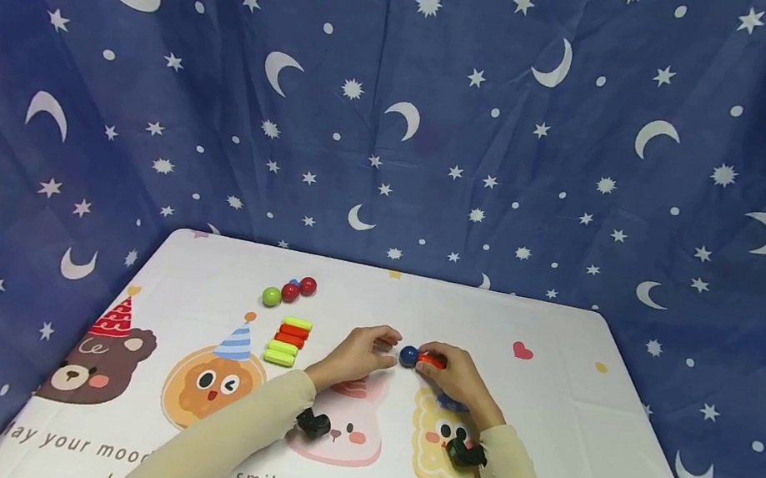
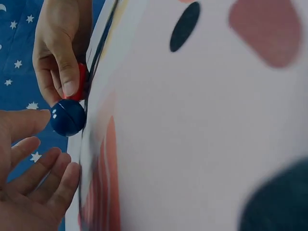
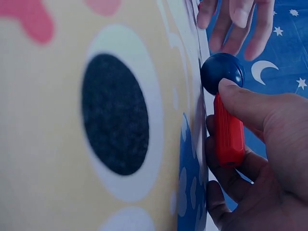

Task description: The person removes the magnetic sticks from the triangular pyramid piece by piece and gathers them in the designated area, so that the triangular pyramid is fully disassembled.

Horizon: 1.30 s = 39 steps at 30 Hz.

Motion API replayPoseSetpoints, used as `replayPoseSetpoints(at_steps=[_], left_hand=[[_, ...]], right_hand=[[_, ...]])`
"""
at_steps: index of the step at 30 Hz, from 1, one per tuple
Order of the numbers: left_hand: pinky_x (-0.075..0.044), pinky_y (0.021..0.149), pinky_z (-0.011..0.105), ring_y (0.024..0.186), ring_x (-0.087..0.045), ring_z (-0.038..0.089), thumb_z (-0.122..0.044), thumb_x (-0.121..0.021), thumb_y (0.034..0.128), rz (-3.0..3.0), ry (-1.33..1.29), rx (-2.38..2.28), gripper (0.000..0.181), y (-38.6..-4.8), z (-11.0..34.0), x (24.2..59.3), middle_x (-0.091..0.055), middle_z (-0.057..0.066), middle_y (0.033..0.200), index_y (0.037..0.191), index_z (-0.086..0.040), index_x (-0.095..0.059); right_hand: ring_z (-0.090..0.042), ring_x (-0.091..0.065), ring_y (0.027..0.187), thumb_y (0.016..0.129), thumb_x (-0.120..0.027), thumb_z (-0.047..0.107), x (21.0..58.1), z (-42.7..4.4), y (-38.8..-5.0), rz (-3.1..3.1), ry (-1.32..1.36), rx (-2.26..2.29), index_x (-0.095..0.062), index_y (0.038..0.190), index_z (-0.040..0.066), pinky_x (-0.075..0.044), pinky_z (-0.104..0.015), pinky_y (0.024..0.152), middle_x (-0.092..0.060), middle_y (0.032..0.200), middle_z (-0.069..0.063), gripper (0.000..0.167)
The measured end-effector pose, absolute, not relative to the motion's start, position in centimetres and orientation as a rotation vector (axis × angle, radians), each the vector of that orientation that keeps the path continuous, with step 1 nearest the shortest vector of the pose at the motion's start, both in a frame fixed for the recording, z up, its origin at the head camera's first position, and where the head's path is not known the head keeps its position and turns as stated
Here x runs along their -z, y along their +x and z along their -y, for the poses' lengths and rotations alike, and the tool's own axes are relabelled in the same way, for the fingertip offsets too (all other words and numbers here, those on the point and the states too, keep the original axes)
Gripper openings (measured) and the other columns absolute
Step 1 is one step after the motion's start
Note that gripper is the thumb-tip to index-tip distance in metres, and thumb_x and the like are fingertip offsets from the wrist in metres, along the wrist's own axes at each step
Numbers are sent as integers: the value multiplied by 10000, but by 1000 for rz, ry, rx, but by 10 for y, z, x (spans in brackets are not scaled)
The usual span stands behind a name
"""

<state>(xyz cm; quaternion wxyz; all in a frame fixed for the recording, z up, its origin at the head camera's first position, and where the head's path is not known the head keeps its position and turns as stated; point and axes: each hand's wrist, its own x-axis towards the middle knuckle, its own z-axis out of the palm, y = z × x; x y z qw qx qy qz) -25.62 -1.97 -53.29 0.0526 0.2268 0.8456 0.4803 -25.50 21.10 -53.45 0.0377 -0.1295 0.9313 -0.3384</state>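
Observation:
My right hand grips a red ribbed rod between the thumb and fingers. A dark blue ball sits at the rod's left end, and the two touch. In the right wrist view the thumb tip overlaps the ball's edge. My left hand is just left of the ball, its fingers loosely spread with nothing held. One left fingertip appears very close to the ball in the left wrist view; I cannot tell whether it touches.
Left of the hands lies a column of yellow-green rods and red rods. Behind it are a green ball, red balls and a partly hidden blue ball. A starry blue curtain hangs behind the printed white tablecloth.

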Motion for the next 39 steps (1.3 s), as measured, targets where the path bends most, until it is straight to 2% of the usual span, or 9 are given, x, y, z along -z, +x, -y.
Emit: replayPoseSetpoints(at_steps=[13,18,24,31,39], left_hand=[[-512,971,363,1076,-664,215,-185,-757,863,-2443,634,-1480,424,-272,12,540,-704,79,1149,1245,-53,-632],[-487,999,357,1093,-653,178,-236,-770,855,-2489,647,-1409,409,-272,5,542,-713,34,1143,1229,-113,-658],[-487,958,362,1063,-637,170,-280,-769,856,-2567,643,-1342,365,-271,-2,543,-710,18,1115,1192,-174,-676],[-482,943,345,1036,-624,160,-263,-746,879,-2584,649,-1310,346,-270,-4,541,-696,30,1083,1196,-151,-662],[-467,956,345,1037,-615,158,-236,-725,898,-2569,635,-1301,335,-271,-2,542,-686,40,1079,1210,-147,-645]], right_hand=[[-254,-629,1132,879,-740,232,535,-211,-253,-2869,-396,1043,-712,1144,175,-467,-477,1025,-703,1187,-61,272],[-238,-633,1096,886,-733,248,536,-211,-254,-2875,-415,1031,-710,1149,184,-483,-472,994,-706,1172,-50,272],[-245,-632,1104,875,-744,245,536,-212,-254,-2877,-412,1047,-714,1147,180,-480,-469,1004,-710,1162,-47,281],[-169,-605,911,868,-754,220,535,-213,-255,-2885,-370,1044,-693,1109,159,-507,-405,889,-708,1041,-43,256],[-185,-609,949,873,-746,185,537,-212,-255,-2862,-344,1058,-708,1067,150,-503,-430,938,-708,1054,-39,201]])
